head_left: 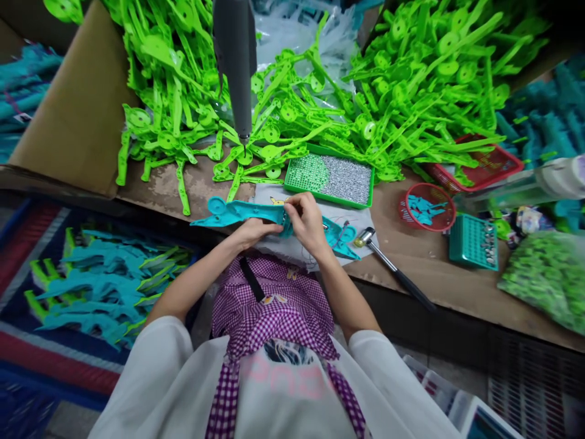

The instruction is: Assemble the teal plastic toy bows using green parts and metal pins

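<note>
A long teal plastic part (pixel 242 213) lies across a white cloth at the bench's front edge. My left hand (pixel 256 231) is closed round its middle from below. My right hand (pixel 305 221) pinches at the same spot from above, fingers pressed together on something too small to name. A second teal piece (pixel 340 235) shows to the right of my right wrist. A grey powered screwdriver (pixel 235 64) hangs upright above, its tip over the green parts just beyond my hands.
Heaps of bright green plastic parts (pixel 402 91) cover the back of the bench. A green tray of small screws (pixel 331 178), a small hammer (pixel 393 268), a red basket (pixel 429 207) and a teal box (pixel 473 242) lie right. Finished teal-green parts (pixel 100 286) sit lower left.
</note>
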`<state>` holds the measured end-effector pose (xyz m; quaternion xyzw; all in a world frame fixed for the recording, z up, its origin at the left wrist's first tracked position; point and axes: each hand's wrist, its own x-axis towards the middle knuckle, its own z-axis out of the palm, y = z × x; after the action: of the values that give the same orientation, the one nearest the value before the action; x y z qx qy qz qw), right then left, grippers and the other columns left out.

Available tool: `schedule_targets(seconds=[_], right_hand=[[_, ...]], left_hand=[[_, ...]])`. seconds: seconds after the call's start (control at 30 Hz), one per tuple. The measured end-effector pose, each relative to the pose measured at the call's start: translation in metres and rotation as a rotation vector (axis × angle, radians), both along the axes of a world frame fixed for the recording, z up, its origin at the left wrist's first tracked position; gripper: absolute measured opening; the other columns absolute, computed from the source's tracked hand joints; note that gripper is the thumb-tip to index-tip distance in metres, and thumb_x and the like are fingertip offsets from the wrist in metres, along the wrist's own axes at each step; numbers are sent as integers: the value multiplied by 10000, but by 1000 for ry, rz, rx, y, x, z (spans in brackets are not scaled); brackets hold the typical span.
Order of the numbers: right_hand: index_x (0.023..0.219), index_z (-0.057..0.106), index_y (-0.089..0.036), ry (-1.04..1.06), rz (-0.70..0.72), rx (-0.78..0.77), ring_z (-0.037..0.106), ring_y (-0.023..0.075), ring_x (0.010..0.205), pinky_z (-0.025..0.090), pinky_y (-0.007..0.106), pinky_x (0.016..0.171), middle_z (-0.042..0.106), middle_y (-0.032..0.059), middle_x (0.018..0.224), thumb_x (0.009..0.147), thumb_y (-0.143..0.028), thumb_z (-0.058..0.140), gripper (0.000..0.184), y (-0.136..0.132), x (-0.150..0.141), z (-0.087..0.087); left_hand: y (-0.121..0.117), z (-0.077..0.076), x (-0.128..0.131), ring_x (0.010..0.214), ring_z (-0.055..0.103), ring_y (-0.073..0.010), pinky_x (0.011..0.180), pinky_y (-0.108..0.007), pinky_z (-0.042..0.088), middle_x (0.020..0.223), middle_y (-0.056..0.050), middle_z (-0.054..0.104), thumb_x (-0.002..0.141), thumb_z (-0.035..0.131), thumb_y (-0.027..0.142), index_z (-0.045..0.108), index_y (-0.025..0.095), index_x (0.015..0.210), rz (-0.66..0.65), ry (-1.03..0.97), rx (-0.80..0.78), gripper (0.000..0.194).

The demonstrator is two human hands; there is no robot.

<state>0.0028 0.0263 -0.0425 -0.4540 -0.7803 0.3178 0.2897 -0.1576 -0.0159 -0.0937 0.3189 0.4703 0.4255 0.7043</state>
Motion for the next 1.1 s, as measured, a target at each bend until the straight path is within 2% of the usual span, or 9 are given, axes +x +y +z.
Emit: schedule_targets(seconds=[0.17,0.27,0.37,0.43,0.53,0.63,0.7,0.83,1.1], right_hand=[[935,582,-218,114,-114,-133,580,176,778,499,355,738,614,83,1016,964,-346,458,181,8,2,-28],[894,606,-216,97,-125,-174,588,187,811,499,356,775,639,68,958,919,-342,525,151,14,8,-37],[865,642,-205,74,-24,-209,596,192,846,497,360,814,646,56,913,881,-328,582,138,18,15,-35],[885,667,-195,56,55,-201,595,186,850,492,355,816,650,59,937,882,-342,595,163,20,18,-30],[928,684,-190,25,120,-189,594,184,855,484,350,808,663,57,946,907,-372,589,205,24,19,-21],[935,683,-188,-3,142,-207,605,193,850,484,350,793,675,56,910,926,-353,585,193,28,22,-14],[996,680,-194,-46,145,-173,623,209,886,491,361,808,684,69,958,933,-343,596,182,27,31,-8],[1153,639,-231,-210,184,-18,618,269,1084,487,427,923,662,101,1153,905,-368,674,286,14,59,-2],[889,699,-208,-334,104,-127,615,261,996,442,412,878,687,81,1011,873,-304,686,98,17,59,-27]], left_hand=[[-8,6,-5,966,698,-217,947,-386,545,1014,-109,757,703,873,371,742,147,1030,-41,-19,44,417],[-39,12,-17,815,702,-206,799,-378,586,945,-110,751,802,793,467,747,152,983,-42,217,0,367],[-59,21,-22,906,680,-216,813,-363,573,1068,-95,718,857,746,410,761,199,1009,227,647,224,260],[-51,28,-16,1062,647,-243,911,-377,544,1187,-94,680,852,758,339,761,221,1068,336,826,374,246],[-12,32,-1,1117,623,-273,1013,-403,477,1126,-90,703,761,838,243,774,209,1057,183,914,471,305],[27,31,9,945,658,-240,935,-364,483,968,-62,741,781,808,216,795,209,935,-16,877,459,155],[40,28,10,858,656,-223,873,-345,484,908,-59,751,801,779,213,796,200,863,-37,848,422,66],[42,20,-1,779,637,-208,800,-326,471,835,-55,753,787,772,205,785,186,789,-53,787,396,23],[45,16,-20,771,609,-181,774,-296,437,818,-44,734,777,781,229,778,179,808,-185,720,433,59]])
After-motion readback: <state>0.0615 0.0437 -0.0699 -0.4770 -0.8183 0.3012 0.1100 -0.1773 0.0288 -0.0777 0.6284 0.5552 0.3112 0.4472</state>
